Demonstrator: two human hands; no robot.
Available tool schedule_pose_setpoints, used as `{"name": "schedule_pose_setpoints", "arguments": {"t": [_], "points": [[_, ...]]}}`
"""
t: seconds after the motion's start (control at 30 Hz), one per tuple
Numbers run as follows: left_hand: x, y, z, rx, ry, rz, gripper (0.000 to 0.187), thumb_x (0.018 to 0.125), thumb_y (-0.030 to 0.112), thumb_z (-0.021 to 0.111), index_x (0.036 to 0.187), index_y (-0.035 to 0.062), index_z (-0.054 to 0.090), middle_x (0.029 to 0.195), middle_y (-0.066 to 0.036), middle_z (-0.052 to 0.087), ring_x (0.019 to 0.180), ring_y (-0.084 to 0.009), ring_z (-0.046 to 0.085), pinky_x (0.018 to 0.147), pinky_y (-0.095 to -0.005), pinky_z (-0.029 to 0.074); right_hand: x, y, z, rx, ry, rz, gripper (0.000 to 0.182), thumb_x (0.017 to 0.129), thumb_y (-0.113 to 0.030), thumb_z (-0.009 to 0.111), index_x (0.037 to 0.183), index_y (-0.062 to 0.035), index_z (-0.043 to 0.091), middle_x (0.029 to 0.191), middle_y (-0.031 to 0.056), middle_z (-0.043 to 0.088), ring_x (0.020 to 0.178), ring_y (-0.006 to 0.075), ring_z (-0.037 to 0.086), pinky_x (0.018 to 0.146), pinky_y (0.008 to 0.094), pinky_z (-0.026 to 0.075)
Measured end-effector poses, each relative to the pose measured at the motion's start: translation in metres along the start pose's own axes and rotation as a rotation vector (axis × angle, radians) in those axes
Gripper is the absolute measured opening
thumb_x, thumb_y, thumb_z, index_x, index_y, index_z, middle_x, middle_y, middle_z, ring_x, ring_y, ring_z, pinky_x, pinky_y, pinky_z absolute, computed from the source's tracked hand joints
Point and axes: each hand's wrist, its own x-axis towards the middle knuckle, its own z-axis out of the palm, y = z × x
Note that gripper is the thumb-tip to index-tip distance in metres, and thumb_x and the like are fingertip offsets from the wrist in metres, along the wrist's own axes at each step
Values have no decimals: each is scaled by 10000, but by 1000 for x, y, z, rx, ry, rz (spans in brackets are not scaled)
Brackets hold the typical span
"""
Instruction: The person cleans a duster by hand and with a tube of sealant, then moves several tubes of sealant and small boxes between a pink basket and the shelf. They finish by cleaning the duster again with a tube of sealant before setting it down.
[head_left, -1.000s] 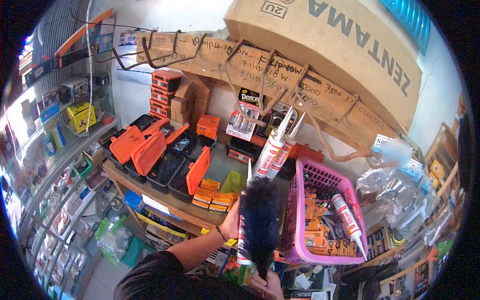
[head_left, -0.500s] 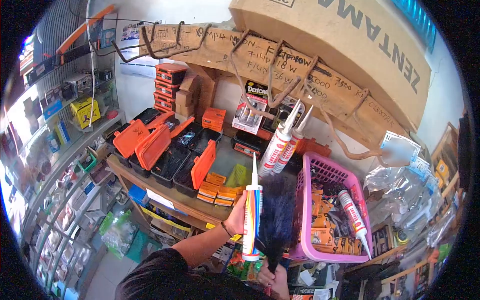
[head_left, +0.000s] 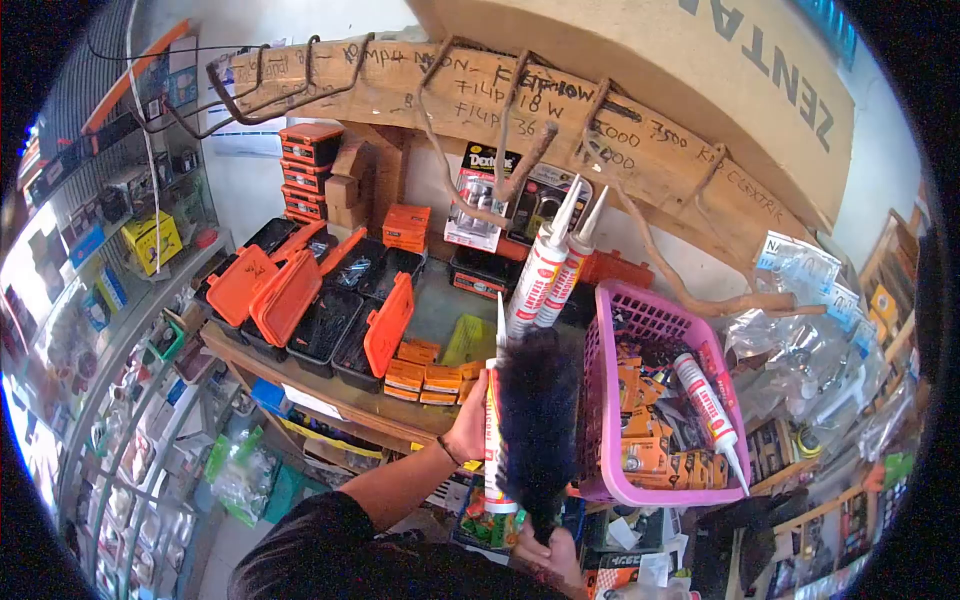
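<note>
My left hand is closed around a white sealant tube with striped colours, held upright with its nozzle pointing up. Wrapped about a handle low in the picture, my right hand grips a black feather duster. The duster's dark bristles stand up in front of the tube and cover its right side. Just behind them, two more sealant tubes lean side by side, nozzles up; the duster hides their lower ends.
At the right is a pink basket with orange packets and a sealant tube inside. Open black boxes with orange lids and small orange boxes occupy the shelf. Bent rods stick out from the wooden board above.
The duster has moved across the front of the held tube and now covers part of its label. The view has shifted slightly, and both hands still hold the same things.
</note>
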Motion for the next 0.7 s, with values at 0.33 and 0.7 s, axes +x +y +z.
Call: {"name": "schedule_pose_setpoints", "arguments": {"t": [0.33, 0.7], "points": [[13, -6, -46, -30, -583, -43, 504, 824, 430, 405, 1206, 103, 364, 922, -92, 543, 847, -234, 519, 839, -340, 401, -2, 35, 13, -330, 531, 146, 336, 855, -323, 317, 788, -26, 461, 399, -31, 308, 300, 92, 260, 336, 202, 239], [-4, 0, 5, -4, -94, -78, 579, 827, 523, 326, 1202, 90, 409, 1185, -100, 461, 1081, -253, 439, 934, -421, 315, -6, 15, 15, -199, 289, 82, 355, 856, -312, 310, 624, -62, 406, 399, -32, 283, 321, 90, 290, 332, 236, 258]]}}
